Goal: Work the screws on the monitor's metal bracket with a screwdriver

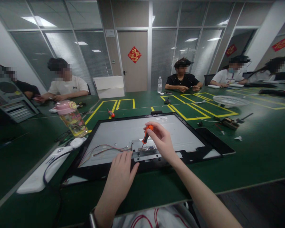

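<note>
In the head view, my right hand (162, 141) is closed on an orange-and-black screwdriver (145, 138). Its shaft slants down to a metal bracket (146, 157) with a row of connectors; the exact tip contact is too small to make out. This bracket sits on the back of a flat display panel (114, 131) with a black frame, lying on the table. My left hand (120, 171) rests with fingers stretched on the panel's near side, fingertips beside the bracket's left end. Thin wires (106, 146) run leftward from the bracket across the panel.
Left of the panel are a white power strip (46, 169), a pink-lidded bottle (73, 122) and a computer case (10, 95). A red-handled tool (111, 114) lies beyond the panel; a black flat piece (215, 141) lies at its right. Several people sit across the green table (258, 164).
</note>
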{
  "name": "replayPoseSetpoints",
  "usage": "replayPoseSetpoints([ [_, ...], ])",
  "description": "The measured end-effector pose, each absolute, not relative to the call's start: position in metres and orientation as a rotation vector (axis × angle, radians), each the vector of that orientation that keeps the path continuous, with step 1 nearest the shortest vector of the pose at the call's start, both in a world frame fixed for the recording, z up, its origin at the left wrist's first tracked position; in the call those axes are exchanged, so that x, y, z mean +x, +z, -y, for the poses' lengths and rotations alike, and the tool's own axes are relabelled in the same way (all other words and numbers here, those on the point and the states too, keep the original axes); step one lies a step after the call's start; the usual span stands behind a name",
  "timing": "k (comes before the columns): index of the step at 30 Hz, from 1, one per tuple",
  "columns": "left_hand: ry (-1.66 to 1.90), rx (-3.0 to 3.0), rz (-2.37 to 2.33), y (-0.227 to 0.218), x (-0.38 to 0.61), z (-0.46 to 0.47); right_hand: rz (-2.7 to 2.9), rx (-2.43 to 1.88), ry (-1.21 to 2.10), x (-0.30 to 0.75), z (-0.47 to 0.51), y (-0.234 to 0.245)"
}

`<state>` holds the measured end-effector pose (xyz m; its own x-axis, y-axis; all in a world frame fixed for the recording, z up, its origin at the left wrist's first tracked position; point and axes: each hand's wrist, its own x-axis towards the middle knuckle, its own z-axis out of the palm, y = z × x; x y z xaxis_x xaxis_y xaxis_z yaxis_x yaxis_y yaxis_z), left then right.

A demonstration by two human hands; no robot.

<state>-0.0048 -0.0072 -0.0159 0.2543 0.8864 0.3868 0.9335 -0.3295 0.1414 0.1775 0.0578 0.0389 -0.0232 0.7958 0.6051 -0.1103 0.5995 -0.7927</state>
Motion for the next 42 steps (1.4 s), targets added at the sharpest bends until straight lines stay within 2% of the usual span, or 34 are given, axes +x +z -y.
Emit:
replayPoseSetpoints([
  [42, -0.641, -2.409, 1.733, -0.0171, -0.0058, 0.006, 1.396, -0.63, 0.819, 0.1769, -0.0597, 0.0382],
])
